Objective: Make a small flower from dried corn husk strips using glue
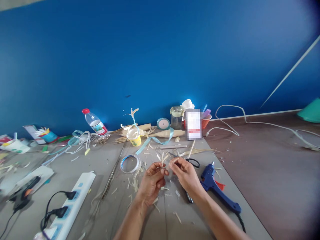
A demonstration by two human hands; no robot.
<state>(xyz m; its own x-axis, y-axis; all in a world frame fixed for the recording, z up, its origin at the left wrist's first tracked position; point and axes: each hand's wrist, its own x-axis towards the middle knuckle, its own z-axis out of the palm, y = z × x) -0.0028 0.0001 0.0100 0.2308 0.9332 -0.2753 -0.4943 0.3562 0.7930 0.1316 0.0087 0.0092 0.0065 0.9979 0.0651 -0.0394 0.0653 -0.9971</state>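
My left hand [153, 182] is closed in a pinch around the base of a small flower of pale dried husk strips [163, 158], whose petals stand up above the fingertips. My right hand [184, 173] is close beside it, with thumb and forefinger pressed together on what looks like a thin pale husk strip [169, 168]. Its far end is hidden by the fingers. Black-handled scissors [193, 163] lie just beyond my right hand. Pale husk scraps [135, 184] are scattered around both hands.
A blue glue gun [220, 188] lies right of my right arm. At left are a white power strip [79, 196] and thin wires [110, 180]. Farther back stand a tape roll [129, 163], yellow cup [135, 140], ribbon [160, 140], glass jar [177, 120] and tilted bottle [96, 123] before the blue wall.
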